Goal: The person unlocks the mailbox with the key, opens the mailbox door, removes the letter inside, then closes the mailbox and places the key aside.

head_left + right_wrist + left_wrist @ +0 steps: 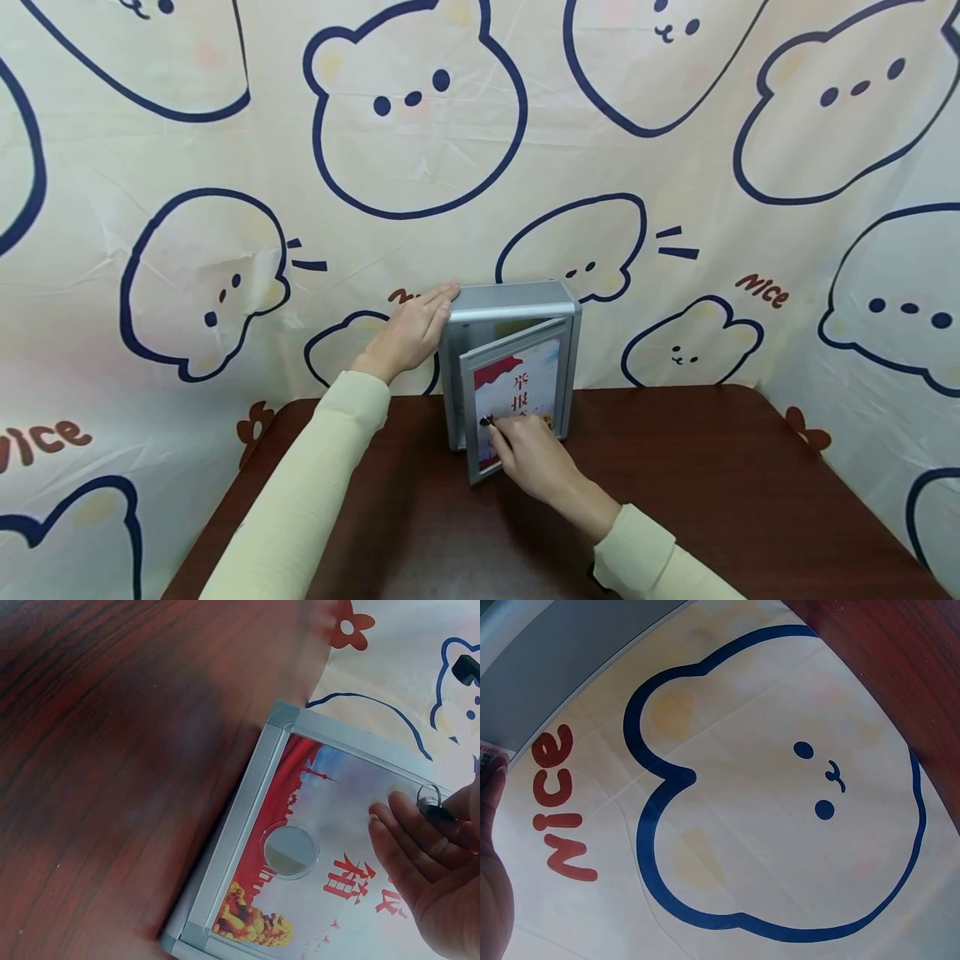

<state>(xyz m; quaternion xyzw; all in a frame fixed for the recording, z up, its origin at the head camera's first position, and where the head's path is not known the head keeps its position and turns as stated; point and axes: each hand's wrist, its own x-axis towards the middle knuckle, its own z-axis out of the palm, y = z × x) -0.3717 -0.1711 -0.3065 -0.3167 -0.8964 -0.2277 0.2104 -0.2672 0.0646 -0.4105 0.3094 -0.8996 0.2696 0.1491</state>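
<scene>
A grey metal box (510, 297) stands upright on the table, its front door (536, 367) swung partly out on the left side. The door carries a printed panel with red characters and a round window (291, 850). My left hand (408, 332) rests on the box's top left corner, fingers extended; the left wrist view shows only part of that hand (493, 877) against the grey side. At the door's free edge, my right hand (536, 460) pinches a small black-headed key (436, 811) at the lock. A metal ring shows around it; the key's blade is hidden.
The dark brown wooden table (660, 467) spreads around the box. Behind and beside it hangs a pale curtain (420, 167) printed with blue-outlined bears, close to the back of the box.
</scene>
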